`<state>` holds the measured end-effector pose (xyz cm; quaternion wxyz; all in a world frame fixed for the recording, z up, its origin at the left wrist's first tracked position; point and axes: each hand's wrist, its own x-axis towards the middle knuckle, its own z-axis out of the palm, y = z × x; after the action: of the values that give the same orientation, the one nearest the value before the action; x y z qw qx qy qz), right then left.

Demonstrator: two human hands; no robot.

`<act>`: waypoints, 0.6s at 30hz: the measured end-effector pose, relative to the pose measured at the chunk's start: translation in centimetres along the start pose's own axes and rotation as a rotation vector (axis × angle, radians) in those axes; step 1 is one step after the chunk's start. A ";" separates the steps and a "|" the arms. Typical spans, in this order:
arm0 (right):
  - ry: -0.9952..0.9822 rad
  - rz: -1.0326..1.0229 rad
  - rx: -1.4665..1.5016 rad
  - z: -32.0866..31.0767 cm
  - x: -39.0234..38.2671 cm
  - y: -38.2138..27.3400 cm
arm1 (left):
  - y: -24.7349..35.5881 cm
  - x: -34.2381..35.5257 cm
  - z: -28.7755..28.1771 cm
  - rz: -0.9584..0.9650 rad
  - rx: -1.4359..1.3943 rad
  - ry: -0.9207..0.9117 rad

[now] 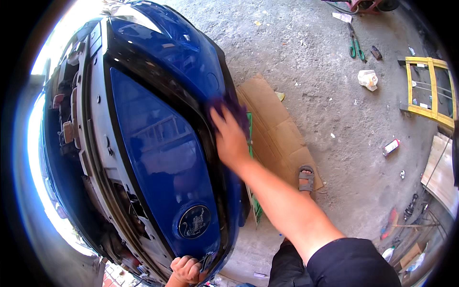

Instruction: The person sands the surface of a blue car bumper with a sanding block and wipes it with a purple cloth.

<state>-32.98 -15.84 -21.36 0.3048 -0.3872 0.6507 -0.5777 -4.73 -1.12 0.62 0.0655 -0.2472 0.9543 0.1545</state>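
Observation:
The blue front end of a car (162, 143) fills the left half of the view, with black trim along its panel and a round emblem (194, 221). My right hand (231, 138) presses a dark purple cloth (234, 111) against the blue bumper at its outer side; hand and cloth are a little blurred. My left hand (186, 269) is closed in a fist at the lower edge of the car front, below the emblem. What lies inside its fingers is hidden.
Flattened cardboard (272, 119) lies on the concrete floor beside the bumper, near my sandalled foot (306, 178). Further right are green-handled shears (356, 49), a crumpled white piece (367, 80), a spray can (391, 147) and a yellow metal frame (434, 88).

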 end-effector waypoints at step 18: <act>-0.012 0.433 0.304 0.8 -3.4 2.1 | 0.1 -0.1 0.1 0.003 0.034 -0.031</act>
<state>-30.88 -13.27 -23.76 0.4800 -0.1920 0.6222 -0.5878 -4.65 -0.94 0.57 0.0840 -0.2422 0.9561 0.1422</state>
